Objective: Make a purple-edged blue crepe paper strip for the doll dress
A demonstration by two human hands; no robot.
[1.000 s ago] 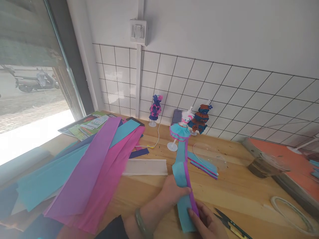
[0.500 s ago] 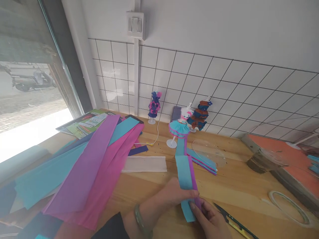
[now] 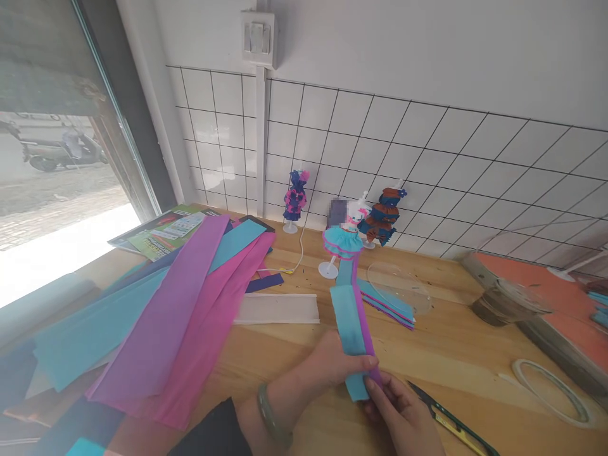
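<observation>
A long turquoise crepe paper strip with a purple edge (image 3: 349, 316) runs from the miniature dress stand toward me. My left hand (image 3: 339, 362), with a bangle at its wrist, grips the strip with the thumb across its face. Close to the strip's near end, my right hand (image 3: 394, 405) pinches the purple edge between thumb and fingers. Some fingertips are hidden behind the paper. A yellow and black craft knife (image 3: 451, 418) lies just right of my right hand.
Turquoise, purple and pink sheets (image 3: 175, 329) pile up on the left. Small dressed stands (image 3: 342, 240) line the tiled wall. Folded strips (image 3: 389, 301), a clear disc (image 3: 399, 288), a tape ring (image 3: 551, 392) and a brown cup-like container (image 3: 503, 304) occupy the right side.
The near end of the strip has shifted slightly up, away from me, in both hands' grip. My right hand has turned a little, and the view has tilted slightly.
</observation>
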